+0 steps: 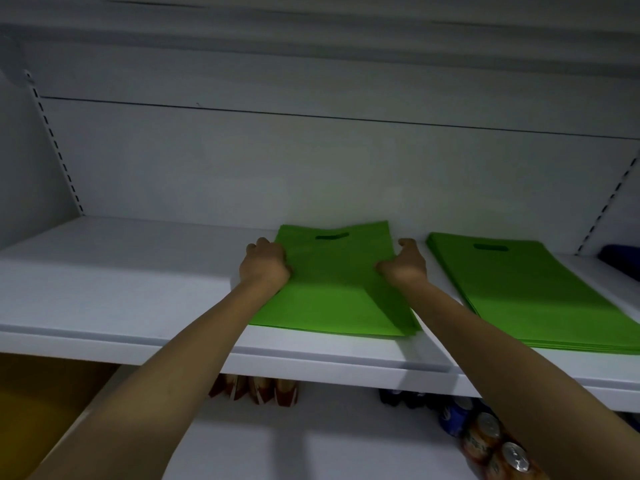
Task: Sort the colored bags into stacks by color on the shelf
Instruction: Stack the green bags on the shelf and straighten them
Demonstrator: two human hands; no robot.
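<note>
A stack of flat green bags (332, 292) with cut-out handles lies in the middle of the white shelf (121, 271). My left hand (265, 263) grips the stack's left edge with curled fingers. My right hand (403, 263) pinches its right edge, thumb on top. A second stack of green bags (533, 296) lies to the right on the same shelf, apart from the first. At the far right edge a dark blue item (623, 259) shows, mostly cut off by the frame.
The shelf's back wall stands close behind the bags, with slotted uprights (57, 147) at both sides. The shelf below holds snack packets (256, 389), dark bottles and drink cans (491, 441). A yellow-brown box (41, 403) sits at lower left.
</note>
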